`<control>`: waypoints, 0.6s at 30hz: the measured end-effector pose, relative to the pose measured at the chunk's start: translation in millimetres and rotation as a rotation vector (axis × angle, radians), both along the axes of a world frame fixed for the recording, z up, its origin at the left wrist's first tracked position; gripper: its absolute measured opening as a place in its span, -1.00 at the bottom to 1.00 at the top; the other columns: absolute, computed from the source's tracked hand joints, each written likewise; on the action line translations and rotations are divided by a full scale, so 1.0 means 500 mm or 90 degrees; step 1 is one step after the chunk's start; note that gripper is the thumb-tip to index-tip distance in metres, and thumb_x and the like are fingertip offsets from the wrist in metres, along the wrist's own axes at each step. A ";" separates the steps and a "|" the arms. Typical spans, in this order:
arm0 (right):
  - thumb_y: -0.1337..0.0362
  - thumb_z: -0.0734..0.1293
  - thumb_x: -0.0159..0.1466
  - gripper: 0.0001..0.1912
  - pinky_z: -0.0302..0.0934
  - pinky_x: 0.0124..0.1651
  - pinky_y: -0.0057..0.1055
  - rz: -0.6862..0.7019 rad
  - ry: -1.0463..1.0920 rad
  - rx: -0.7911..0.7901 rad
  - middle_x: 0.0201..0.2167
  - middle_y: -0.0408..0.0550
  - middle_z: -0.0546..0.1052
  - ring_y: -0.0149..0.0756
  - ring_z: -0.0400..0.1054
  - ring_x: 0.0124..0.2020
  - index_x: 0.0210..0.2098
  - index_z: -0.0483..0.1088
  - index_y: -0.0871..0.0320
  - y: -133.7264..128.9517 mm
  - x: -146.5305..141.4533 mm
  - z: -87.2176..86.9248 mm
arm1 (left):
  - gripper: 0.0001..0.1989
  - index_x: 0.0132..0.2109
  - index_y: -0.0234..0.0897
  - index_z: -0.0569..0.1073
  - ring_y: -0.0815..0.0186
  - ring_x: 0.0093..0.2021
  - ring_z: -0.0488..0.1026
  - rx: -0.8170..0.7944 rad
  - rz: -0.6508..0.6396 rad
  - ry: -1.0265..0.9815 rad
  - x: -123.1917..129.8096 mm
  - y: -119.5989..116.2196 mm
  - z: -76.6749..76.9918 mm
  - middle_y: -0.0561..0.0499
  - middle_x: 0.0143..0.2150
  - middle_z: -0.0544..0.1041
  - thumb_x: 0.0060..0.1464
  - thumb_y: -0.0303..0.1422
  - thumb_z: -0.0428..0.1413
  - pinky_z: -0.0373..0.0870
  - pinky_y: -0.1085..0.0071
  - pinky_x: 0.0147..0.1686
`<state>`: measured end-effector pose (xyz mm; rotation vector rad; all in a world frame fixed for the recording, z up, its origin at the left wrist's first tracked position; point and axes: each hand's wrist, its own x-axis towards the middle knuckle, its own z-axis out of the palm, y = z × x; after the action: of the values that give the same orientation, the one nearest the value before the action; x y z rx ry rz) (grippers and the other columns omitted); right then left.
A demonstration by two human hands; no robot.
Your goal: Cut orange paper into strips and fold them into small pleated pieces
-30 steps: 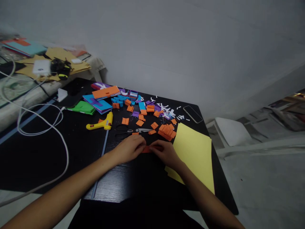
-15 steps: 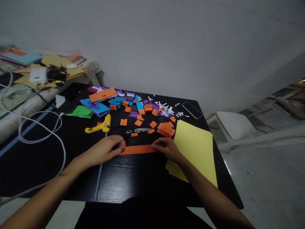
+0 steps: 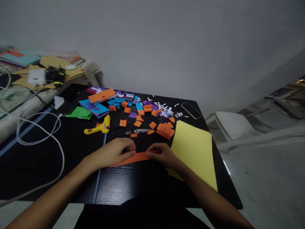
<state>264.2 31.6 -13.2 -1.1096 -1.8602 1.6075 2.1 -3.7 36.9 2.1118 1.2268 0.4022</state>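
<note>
A long orange paper strip point(image 3: 140, 156) lies at a slant near the middle of the black table, its left end toward me. My left hand point(image 3: 119, 152) is closed on the strip's upper edge near its middle, with thumb and fingers curled. Close beside it, my right hand point(image 3: 162, 154) pinches the strip toward its right end. Beyond the hands are scissors point(image 3: 141, 130), several small folded orange pieces point(image 3: 165, 129) and a yellow glue gun point(image 3: 102, 126).
Yellow sheets point(image 3: 194, 149) lie under and beside my right forearm. A phone point(image 3: 191, 110) rests at the back right, near white scraps point(image 3: 166, 109). Green paper point(image 3: 79, 112), blue folded paper point(image 3: 96, 107) and a white cable point(image 3: 58, 143) are at the left. A white stool point(image 3: 234, 125) stands beyond the table.
Both hands have come closer together, my left hand moving right along the strip. The strip's left end now sticks out below my left hand, and the strip is more slanted.
</note>
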 end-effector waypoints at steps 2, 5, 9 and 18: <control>0.18 0.50 0.18 -0.82 0.33 -0.18 -0.38 0.003 0.005 0.014 -0.35 -0.10 0.62 -0.28 0.47 -0.29 -0.29 0.60 0.15 -0.006 -0.001 0.000 | -0.81 -0.27 -0.26 0.51 0.32 -0.35 0.46 -0.030 -0.047 0.000 0.036 0.006 -0.016 0.04 -0.35 0.55 0.29 -0.35 0.06 0.26 0.44 -0.33; 0.23 0.49 0.18 -0.85 0.32 -0.11 -0.38 0.008 0.014 0.026 -0.31 -0.10 0.63 -0.28 0.48 -0.25 -0.27 0.59 0.15 -0.009 -0.002 -0.002 | -0.83 -0.29 -0.27 0.50 0.33 -0.37 0.45 -0.030 -0.076 -0.004 0.055 0.012 -0.032 0.04 -0.37 0.55 0.27 -0.40 0.06 0.21 0.43 -0.35; 0.23 0.45 0.21 -0.87 0.28 -0.20 -0.42 0.013 0.020 0.014 -0.40 -0.13 0.58 -0.34 0.43 -0.34 -0.32 0.57 0.17 -0.012 -0.006 -0.002 | -0.82 -0.30 -0.28 0.50 0.34 -0.39 0.43 -0.056 -0.073 -0.015 0.050 0.012 -0.029 0.05 -0.39 0.53 0.27 -0.41 0.05 0.18 0.44 -0.37; 0.37 0.39 0.13 -0.94 0.15 -0.40 -0.52 0.087 -0.049 -0.019 -0.53 -0.22 0.48 -0.45 0.30 -0.50 -0.38 0.53 0.18 -0.003 0.009 0.001 | -0.85 -0.36 -0.27 0.46 0.37 -0.40 0.39 -0.059 -0.134 -0.044 0.043 0.006 -0.012 0.08 -0.40 0.49 0.13 -0.55 0.06 0.19 0.48 -0.36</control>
<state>268.5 30.3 -12.9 -1.0925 -2.0070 1.6933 23.6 -0.7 31.0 2.1031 0.9537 0.3160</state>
